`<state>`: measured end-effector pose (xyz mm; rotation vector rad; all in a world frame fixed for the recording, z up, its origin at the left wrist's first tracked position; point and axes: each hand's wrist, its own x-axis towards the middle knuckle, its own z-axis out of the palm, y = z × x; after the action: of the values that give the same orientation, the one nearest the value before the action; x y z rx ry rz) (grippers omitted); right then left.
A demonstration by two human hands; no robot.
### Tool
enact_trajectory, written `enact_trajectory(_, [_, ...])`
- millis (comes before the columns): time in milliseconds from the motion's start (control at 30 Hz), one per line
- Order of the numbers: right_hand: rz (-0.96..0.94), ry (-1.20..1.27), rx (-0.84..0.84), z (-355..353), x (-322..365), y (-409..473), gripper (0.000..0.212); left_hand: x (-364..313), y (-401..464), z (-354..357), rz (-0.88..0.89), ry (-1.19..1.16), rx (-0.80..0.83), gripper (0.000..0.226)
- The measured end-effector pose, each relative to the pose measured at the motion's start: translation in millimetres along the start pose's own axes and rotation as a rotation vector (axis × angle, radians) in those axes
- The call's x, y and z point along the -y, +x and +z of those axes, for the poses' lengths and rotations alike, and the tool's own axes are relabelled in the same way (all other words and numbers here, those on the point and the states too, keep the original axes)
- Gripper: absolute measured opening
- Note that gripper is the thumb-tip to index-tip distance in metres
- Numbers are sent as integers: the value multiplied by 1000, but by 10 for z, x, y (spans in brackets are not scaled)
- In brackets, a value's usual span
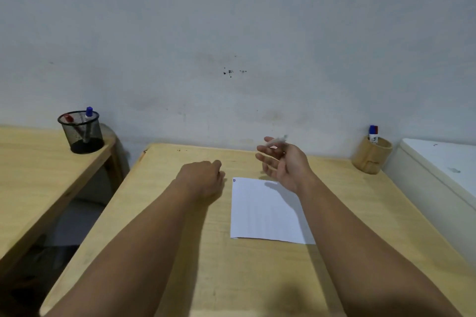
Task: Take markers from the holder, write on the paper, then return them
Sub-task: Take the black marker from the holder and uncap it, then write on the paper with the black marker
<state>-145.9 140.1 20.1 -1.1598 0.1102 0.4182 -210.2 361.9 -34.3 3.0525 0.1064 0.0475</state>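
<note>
A white sheet of paper (265,211) lies on the wooden table (180,252), with a small dark mark at its top left corner. My right hand (286,162) hovers above the paper's far edge and holds a blurred white marker (277,140) in its fingers. My left hand (203,177) rests on the table just left of the paper, fingers curled; whether it holds anything is hidden. A wooden holder (371,156) at the far right corner contains a blue-and-red capped marker (373,133).
A black mesh cup (82,131) with a blue-capped and a red-capped marker stands on a second wooden table (33,167) to the left, across a gap. A white appliance (443,177) adjoins the table's right side. A grey wall runs behind.
</note>
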Motion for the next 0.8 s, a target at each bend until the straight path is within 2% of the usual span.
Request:
enact_trajectory(67, [-25, -5, -2, -44, -40, 82, 32, 37, 19, 83, 37, 31, -39, 39])
enact_trajectory(133, [-65, -76, -34, -67, -98, 133, 7, 52, 18, 100, 68, 47, -64, 39])
enact_trajectory(267, [-166, -218, -189, -7, -215, 190, 25, 76, -49, 129, 29, -49, -121, 43])
enact_trajectory(400, [-207, -342, -134, 72, -373, 93, 13, 94, -279, 225, -21, -253, -217, 76])
enact_trajectory(467, [-236, -387, -123, 70, -455, 53, 19, 67, -430, 231, -15, -332, -241, 89])
enact_trajectory(567, [-288, -434, -165, 70, -567, 26, 29, 19, -674, 270, 21, -327, -298, 91])
enact_trajectory(733, [-270, -490, -139, 92, -670, -23, 23, -56, -842, 283, -5, -241, -69, 124])
enact_trajectory(800, [-297, -514, -131, 112, -724, -3, 29, -65, -835, 278, -11, -205, -18, 132])
